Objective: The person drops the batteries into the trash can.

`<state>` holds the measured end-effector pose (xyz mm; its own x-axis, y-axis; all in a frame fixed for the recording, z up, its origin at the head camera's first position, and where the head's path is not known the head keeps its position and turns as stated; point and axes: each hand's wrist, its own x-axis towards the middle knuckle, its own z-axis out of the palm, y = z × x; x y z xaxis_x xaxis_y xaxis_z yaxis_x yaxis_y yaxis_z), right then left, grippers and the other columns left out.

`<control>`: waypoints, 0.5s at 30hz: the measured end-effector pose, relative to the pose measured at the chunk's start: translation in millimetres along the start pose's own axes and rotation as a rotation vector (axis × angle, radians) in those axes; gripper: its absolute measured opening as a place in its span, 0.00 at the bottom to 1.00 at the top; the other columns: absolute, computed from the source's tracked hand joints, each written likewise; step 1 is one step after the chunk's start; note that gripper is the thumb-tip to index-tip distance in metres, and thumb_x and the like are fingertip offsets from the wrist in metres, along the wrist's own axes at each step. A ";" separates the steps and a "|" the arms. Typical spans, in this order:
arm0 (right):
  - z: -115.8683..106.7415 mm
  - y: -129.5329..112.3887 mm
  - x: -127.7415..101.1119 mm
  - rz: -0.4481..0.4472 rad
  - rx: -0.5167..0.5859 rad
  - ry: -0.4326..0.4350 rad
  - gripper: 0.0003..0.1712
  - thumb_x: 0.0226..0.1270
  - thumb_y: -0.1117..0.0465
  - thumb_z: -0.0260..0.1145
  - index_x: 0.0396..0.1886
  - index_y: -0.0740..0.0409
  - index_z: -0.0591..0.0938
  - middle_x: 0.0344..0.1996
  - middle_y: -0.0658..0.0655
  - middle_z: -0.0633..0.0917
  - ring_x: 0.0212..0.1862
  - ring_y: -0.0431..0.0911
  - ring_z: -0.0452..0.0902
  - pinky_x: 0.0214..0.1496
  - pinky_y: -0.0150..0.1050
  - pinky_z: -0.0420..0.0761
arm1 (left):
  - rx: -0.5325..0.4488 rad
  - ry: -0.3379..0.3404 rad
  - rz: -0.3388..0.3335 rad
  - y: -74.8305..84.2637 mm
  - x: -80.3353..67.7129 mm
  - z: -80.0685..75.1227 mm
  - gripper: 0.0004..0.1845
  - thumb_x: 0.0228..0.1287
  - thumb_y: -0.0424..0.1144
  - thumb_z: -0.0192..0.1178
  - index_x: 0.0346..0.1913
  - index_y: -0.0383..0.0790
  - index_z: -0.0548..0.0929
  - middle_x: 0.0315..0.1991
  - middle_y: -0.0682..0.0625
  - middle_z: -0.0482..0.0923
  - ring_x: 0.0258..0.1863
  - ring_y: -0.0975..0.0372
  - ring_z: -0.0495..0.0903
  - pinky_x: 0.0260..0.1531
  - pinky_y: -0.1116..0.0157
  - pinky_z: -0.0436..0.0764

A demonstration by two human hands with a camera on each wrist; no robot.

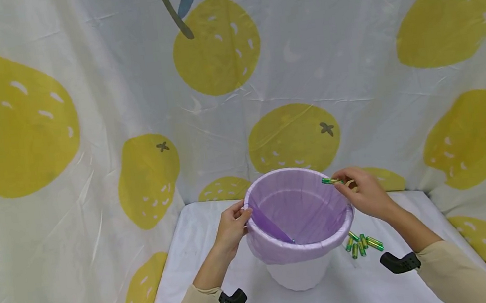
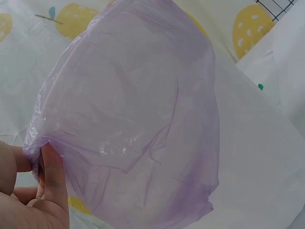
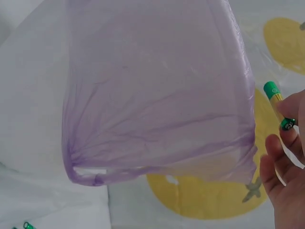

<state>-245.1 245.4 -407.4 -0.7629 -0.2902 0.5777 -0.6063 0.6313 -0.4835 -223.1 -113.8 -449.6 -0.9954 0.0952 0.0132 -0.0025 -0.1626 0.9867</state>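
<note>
A white trash can stands on the table, lined with a thin purple trash bag folded over its rim. At the can's left side my left hand pinches the rim through the bag; in the left wrist view its fingers hold the bag's edge. Over the right part of the rim, my right hand pinches a green and gold battery between thumb and fingertips. The same battery shows apart from the bag in the right wrist view. A darker purple patch lies inside; what it is I cannot tell.
Several more green and gold batteries lie in a loose group on the white tabletop, right of the can. A fruit-print curtain hangs behind and along both sides. Each wrist carries a black camera band.
</note>
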 end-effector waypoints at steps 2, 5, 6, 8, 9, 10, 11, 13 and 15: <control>2.4 0.3 3.4 -0.012 0.008 -0.006 0.08 0.68 0.72 0.70 0.46 0.64 0.86 0.37 0.54 0.82 0.38 0.46 0.75 0.36 0.31 0.81 | -0.001 0.002 -0.001 -0.3 0.6 0.0 0.27 0.77 0.31 0.59 0.73 0.22 0.67 0.38 0.49 0.72 0.35 0.62 0.79 0.34 0.67 0.84; 5.6 -0.6 7.3 -0.039 0.025 -0.016 0.08 0.68 0.72 0.70 0.45 0.64 0.86 0.37 0.54 0.81 0.38 0.46 0.76 0.35 0.33 0.82 | -0.001 0.004 -0.010 -0.8 1.1 -0.2 0.28 0.77 0.31 0.59 0.73 0.23 0.66 0.38 0.49 0.72 0.35 0.63 0.78 0.34 0.67 0.84; 6.5 -1.3 8.6 -0.047 0.032 -0.020 0.08 0.67 0.73 0.70 0.45 0.64 0.85 0.36 0.54 0.81 0.38 0.46 0.76 0.35 0.33 0.82 | 0.000 0.001 -0.012 -0.8 1.0 -0.2 0.28 0.77 0.31 0.59 0.73 0.23 0.66 0.38 0.49 0.72 0.34 0.64 0.78 0.34 0.67 0.84; 7.9 -3.2 11.3 -0.056 0.047 -0.026 0.08 0.67 0.73 0.70 0.44 0.63 0.86 0.36 0.53 0.80 0.38 0.46 0.75 0.35 0.34 0.82 | 0.001 -0.004 -0.017 -0.7 1.0 -0.2 0.29 0.77 0.31 0.59 0.74 0.23 0.65 0.38 0.49 0.72 0.35 0.64 0.78 0.35 0.67 0.84; 8.6 -4.3 12.7 -0.064 0.049 -0.029 0.08 0.67 0.73 0.71 0.45 0.64 0.86 0.36 0.53 0.81 0.38 0.46 0.76 0.35 0.34 0.83 | 0.002 -0.006 -0.018 -0.6 1.0 -0.2 0.29 0.77 0.31 0.59 0.74 0.23 0.65 0.38 0.49 0.72 0.35 0.64 0.78 0.35 0.67 0.84; 9.1 -5.0 14.2 -0.071 0.048 -0.035 0.09 0.67 0.72 0.71 0.46 0.64 0.86 0.36 0.53 0.81 0.38 0.46 0.76 0.35 0.35 0.83 | 0.003 -0.010 -0.016 -0.4 0.8 -0.3 0.29 0.77 0.32 0.59 0.74 0.23 0.65 0.37 0.50 0.72 0.35 0.64 0.78 0.35 0.66 0.84; 9.5 -5.8 15.6 -0.077 0.046 -0.041 0.10 0.67 0.71 0.71 0.47 0.64 0.86 0.37 0.53 0.82 0.39 0.46 0.77 0.36 0.35 0.83 | 0.002 -0.012 -0.016 -0.1 0.7 -0.4 0.29 0.77 0.32 0.59 0.74 0.23 0.65 0.37 0.50 0.72 0.34 0.64 0.77 0.35 0.66 0.83; 9.9 -7.3 18.0 -0.086 0.039 -0.052 0.12 0.68 0.69 0.71 0.50 0.65 0.85 0.39 0.55 0.83 0.41 0.47 0.77 0.37 0.36 0.83 | 0.001 -0.015 -0.013 0.6 0.3 -0.4 0.28 0.77 0.31 0.59 0.74 0.22 0.65 0.37 0.50 0.72 0.34 0.64 0.77 0.35 0.66 0.83; 9.6 -7.6 19.4 -0.093 0.030 -0.061 0.14 0.68 0.68 0.71 0.52 0.65 0.85 0.42 0.56 0.84 0.42 0.48 0.78 0.37 0.38 0.83 | 0.005 -0.018 -0.012 1.0 -0.5 -0.5 0.28 0.77 0.31 0.58 0.74 0.23 0.65 0.36 0.50 0.72 0.34 0.65 0.77 0.34 0.67 0.83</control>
<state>-257.5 228.0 -398.9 -0.7146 -0.3902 0.5807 -0.6810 0.5781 -0.4496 -222.7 -114.5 -448.7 -0.9933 0.1151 0.0040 -0.0142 -0.1565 0.9876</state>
